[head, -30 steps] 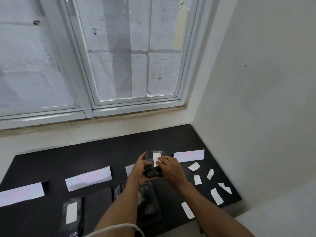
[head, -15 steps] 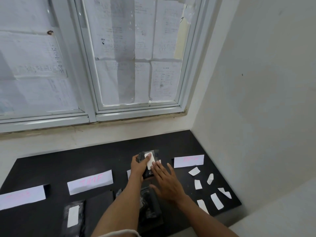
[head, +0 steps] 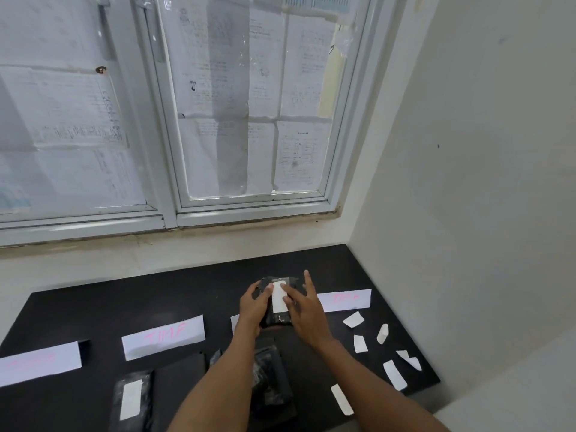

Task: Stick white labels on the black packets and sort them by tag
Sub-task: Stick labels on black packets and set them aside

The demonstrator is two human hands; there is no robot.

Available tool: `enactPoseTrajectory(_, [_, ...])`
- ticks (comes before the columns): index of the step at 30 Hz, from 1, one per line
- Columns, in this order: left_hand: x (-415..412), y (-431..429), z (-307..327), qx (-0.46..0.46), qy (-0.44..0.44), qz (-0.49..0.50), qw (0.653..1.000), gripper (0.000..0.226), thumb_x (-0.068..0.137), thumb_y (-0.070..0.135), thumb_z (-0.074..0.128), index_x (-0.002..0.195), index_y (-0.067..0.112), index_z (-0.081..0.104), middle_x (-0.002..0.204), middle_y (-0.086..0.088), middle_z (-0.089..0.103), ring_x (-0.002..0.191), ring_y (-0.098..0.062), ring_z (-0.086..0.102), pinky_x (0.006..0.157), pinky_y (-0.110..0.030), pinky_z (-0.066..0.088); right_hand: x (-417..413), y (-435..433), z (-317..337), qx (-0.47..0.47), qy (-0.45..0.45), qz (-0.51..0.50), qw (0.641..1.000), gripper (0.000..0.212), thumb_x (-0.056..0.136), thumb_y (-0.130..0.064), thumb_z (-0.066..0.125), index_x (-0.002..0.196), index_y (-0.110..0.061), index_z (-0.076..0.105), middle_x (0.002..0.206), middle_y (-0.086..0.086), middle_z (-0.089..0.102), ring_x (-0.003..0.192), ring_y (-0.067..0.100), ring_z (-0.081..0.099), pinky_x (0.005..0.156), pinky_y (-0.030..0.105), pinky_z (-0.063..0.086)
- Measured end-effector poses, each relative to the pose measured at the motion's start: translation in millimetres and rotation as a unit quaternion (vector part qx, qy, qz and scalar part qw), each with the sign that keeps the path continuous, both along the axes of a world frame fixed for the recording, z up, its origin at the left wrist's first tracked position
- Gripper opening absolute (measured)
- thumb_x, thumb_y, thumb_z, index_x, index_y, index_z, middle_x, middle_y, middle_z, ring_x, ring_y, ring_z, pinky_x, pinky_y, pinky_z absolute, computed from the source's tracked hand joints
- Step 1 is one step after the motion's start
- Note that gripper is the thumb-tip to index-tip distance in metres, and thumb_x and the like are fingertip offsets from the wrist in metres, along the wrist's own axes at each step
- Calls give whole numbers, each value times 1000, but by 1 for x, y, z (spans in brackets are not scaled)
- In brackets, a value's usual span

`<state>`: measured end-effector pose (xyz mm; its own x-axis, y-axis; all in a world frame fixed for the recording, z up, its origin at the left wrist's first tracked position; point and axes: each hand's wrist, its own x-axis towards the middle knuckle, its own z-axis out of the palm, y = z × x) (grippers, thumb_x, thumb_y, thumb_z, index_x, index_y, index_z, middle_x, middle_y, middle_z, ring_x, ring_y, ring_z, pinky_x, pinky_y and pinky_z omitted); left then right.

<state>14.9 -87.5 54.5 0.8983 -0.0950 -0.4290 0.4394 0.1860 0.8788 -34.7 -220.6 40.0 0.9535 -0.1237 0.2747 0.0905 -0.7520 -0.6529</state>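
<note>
A black packet (head: 279,319) with a white label (head: 278,297) lies on the black table (head: 193,291), behind the middle tag. My left hand (head: 253,307) grips its left side, thumb on the label's top edge. My right hand (head: 307,310) has straight spread fingers, some pressing on the label and packet. Several loose white labels (head: 353,319) lie at the right. More black packets (head: 268,378) are piled below my arms. One labelled packet (head: 132,399) lies at the lower left.
White paper tags with pink writing lie in a row: far left tag (head: 39,363), second tag (head: 163,336), right tag (head: 344,300); a fourth is mostly hidden under my left hand. A wall closes the right side and a window stands behind.
The packet has gone from being held up to lying flat behind the middle tag. My right hand has come back onto it and presses the label.
</note>
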Motion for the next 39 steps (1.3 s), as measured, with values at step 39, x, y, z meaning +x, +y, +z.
enactPoseTrajectory(39, [-10,110,-5,-58,181,36,981,25,102,23,40,123,13,49,98,-15,62,81,-32,62,58,-51,57,16,87,-21,186,238,40,952,43,85,-31,66,123,-12,60,113,6,69,103,18,66,95,40,51])
